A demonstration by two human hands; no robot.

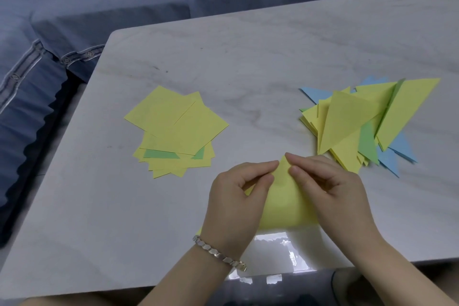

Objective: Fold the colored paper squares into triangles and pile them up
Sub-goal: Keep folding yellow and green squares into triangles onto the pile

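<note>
Head view: a marbled grey bench (248, 57) carries three groups of paper.

1. Near edge, centre: a yellow sheet (285, 206) lies between both hands, folded over with its point facing away from the person. The left hand (238, 196) has its fingers curled and pinches the sheet at the left of the upper point, thumb against forefinger. The right hand (330, 186) pinches the same point from the right in like manner. Whether the lower edge is pressed flat cannot be told.

2. Left of centre: a stack of squares (173, 126), loosely fanned, mostly yellow with one green sheet showing near the bottom. It lies apart from the hands.

3. Right side: a pile of triangles (360, 119), yellow, green and blue, untidy and overlapping. Its nearest corner lies just beside the right hand.

A metal bracelet (218, 252) sits on the left wrist. A blue sofa (99, 7) stands beyond the bench.
</note>
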